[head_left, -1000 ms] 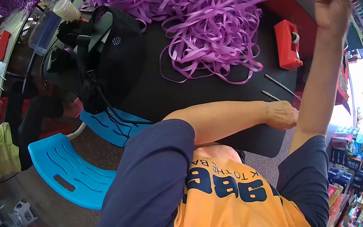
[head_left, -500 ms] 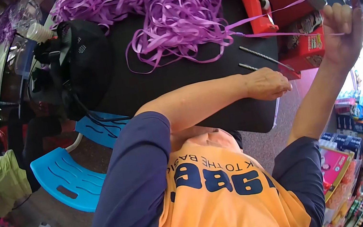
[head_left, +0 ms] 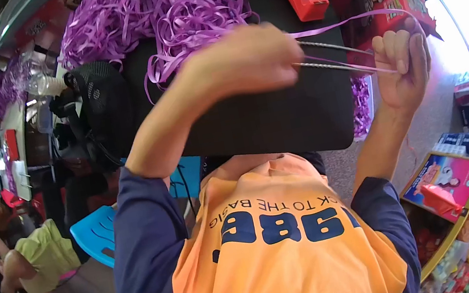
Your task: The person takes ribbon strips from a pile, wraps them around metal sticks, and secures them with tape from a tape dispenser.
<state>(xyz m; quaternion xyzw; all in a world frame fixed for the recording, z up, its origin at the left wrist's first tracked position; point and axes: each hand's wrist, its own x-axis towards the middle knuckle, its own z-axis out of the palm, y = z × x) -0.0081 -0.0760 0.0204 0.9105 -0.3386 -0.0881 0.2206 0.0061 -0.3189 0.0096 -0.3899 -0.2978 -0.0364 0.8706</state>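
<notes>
Purple ribbon [head_left: 162, 18] lies in a tangled heap on the far part of the black surface [head_left: 280, 119], with strands running out to the right hand [head_left: 399, 58]. That hand, fingers folded, pinches a strand beyond the surface's right edge. The left hand [head_left: 253, 58] is blurred in front of the heap — whether it grips cannot be told. Two metal rods [head_left: 330, 46] show between the hands. Past them sits a red tape dispenser [head_left: 301, 0]; at far left, a person in yellow-green [head_left: 49, 251].

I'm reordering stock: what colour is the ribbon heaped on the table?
The ribbon is purple; it shows best in the head view.
</notes>
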